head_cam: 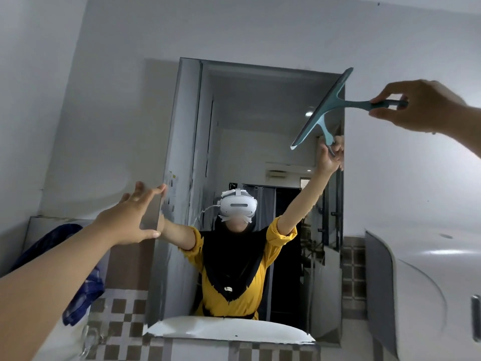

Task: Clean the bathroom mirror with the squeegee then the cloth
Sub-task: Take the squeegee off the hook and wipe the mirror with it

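Observation:
The bathroom mirror [260, 105] hangs on the white wall ahead, a tall frameless rectangle. My right hand [419, 108] grips the handle of a teal squeegee [322, 110], whose blade lies slanted against the mirror's upper right corner. My left hand [135, 214] rests on the mirror's left edge, fingers spread, thumb below, holding nothing. A blue patterned cloth [86, 280] hangs at the lower left beside my left forearm. The mirror reflects a person in a yellow top with both arms raised.
A white appliance casing [421, 287] juts out at the right, close to the mirror's lower right side. Brown-and-white checkered tiles [122, 316] run below the mirror. A white basin rim [229, 332] shows in the reflection at the bottom.

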